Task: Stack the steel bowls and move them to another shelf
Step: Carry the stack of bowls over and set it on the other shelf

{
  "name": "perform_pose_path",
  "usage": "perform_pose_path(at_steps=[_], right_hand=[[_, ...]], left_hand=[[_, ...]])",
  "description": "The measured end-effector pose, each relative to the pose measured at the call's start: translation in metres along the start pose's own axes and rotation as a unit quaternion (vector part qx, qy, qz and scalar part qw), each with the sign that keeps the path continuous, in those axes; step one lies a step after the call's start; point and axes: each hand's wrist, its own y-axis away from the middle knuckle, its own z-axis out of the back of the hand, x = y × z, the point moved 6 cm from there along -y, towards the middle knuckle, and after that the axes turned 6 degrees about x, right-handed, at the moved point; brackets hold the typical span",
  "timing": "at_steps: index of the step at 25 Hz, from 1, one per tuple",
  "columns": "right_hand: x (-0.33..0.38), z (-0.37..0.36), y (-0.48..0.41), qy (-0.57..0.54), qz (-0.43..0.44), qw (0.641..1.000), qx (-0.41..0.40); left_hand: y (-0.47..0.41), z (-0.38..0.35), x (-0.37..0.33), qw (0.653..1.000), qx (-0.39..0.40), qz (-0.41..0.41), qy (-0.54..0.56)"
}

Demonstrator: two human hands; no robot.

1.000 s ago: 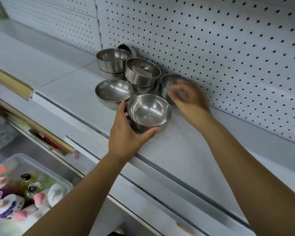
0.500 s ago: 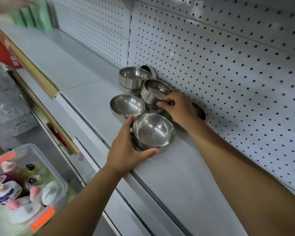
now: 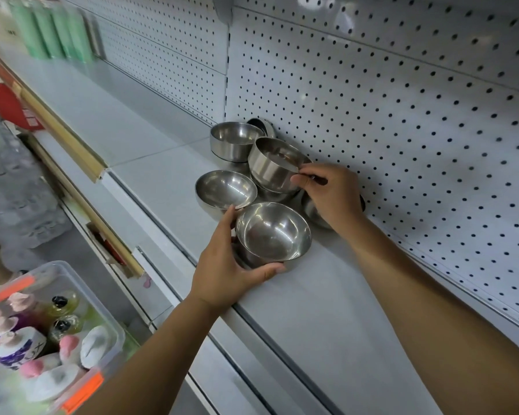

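Several steel bowls stand clustered on the white shelf [image 3: 297, 301] by the pegboard. My left hand [image 3: 231, 271] grips the nearest bowl [image 3: 273, 232], thumb in front and fingers behind it. My right hand [image 3: 327, 193] pinches the rim of a straight-sided bowl [image 3: 271, 166], which is tilted and sits on another bowl below it. A shallow bowl [image 3: 225, 188] lies to the left. A further bowl [image 3: 234, 140] stands at the back, with one more [image 3: 262, 125] leaning on the pegboard. Another bowl [image 3: 312, 211] is mostly hidden under my right hand.
The pegboard back wall [image 3: 402, 115] rises right behind the bowls. Green bottles [image 3: 54, 34] stand far left on the shelf. A clear plastic bin [image 3: 42, 339] of small bottles sits below at the left. The shelf's front edge has a rail [image 3: 177, 265].
My right hand left the rightmost bowl, moved left to the straight-sided bowl, took its rim and tilted it up. My left hand kept its hold. The view swung left.
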Motion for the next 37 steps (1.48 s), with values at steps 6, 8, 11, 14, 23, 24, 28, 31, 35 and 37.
perform_pose_path(at_steps=[6,8,11,14,23,24,28,31,35,37], right_hand=[[0.017,0.024,0.037,-0.071,-0.004,0.997,-0.043],[0.026,0.029,0.057,-0.104,-0.002,0.994,-0.033],[0.034,0.029,0.088,-0.114,-0.009,0.993,0.005],[0.033,0.027,0.117,-0.083,-0.006,0.997,-0.002],[0.030,0.012,0.135,-0.124,-0.071,0.990,0.021],[0.029,0.012,0.138,-0.146,-0.091,0.985,0.029],[0.019,0.007,0.150,-0.201,-0.174,0.963,0.043],[0.021,0.001,0.155,-0.185,-0.184,0.964,0.049],[0.016,0.015,0.157,-0.155,-0.203,0.965,-0.051],[0.004,0.026,0.157,-0.115,-0.223,0.960,-0.126]], left_hand=[[0.001,0.003,-0.004,1.000,-0.001,-0.008,0.011],[0.002,0.003,-0.006,1.000,0.001,-0.012,0.010],[0.001,0.002,-0.005,1.000,0.006,-0.016,0.016],[0.003,0.002,-0.006,1.000,0.016,-0.026,0.007],[0.003,0.001,-0.003,0.997,0.042,-0.061,0.037],[0.004,0.001,-0.003,0.996,0.042,-0.060,0.045],[0.003,0.002,-0.002,0.995,0.042,-0.061,0.067],[0.003,0.002,-0.001,0.994,0.041,-0.056,0.084],[0.003,0.003,-0.001,0.993,0.041,-0.053,0.100],[0.002,0.001,0.002,0.992,0.046,-0.053,0.101]])
